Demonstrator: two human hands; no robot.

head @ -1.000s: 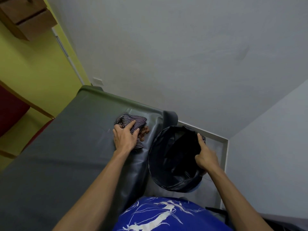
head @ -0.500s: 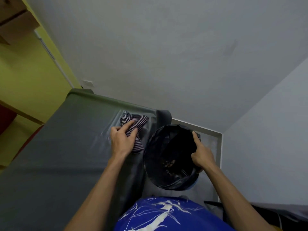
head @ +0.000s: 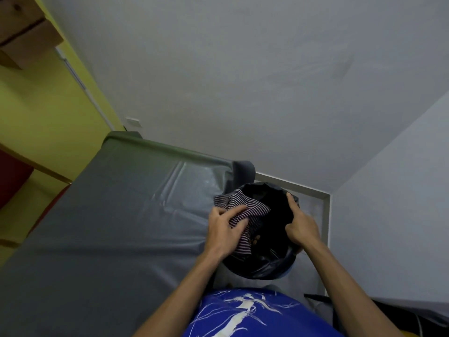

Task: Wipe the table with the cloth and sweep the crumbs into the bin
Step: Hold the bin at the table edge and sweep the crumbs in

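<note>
The table (head: 116, 215) wears a grey glossy cover. At its right edge my left hand (head: 222, 229) grips a dark cloth with thin white stripes (head: 245, 210); the cloth hangs over the edge and into the mouth of the bin. The bin (head: 264, 263) is round, lined with a black bag, and held tilted against the table edge. My right hand (head: 301, 224) clasps its far rim, thumb inside. A few brown crumbs (head: 256, 238) show inside the bin beside the cloth.
A white wall rises behind the table and another stands close on the right. A yellow wall and a wooden shelf (head: 21, 32) are at the left. A white skirting strip (head: 325, 215) frames the floor corner behind the bin. My blue shirt fills the bottom.
My left hand has slid the cloth rightward off the table edge and over the bin's mouth. The crumbs that lay beside the cloth are now in the bin. My right hand keeps its hold.
</note>
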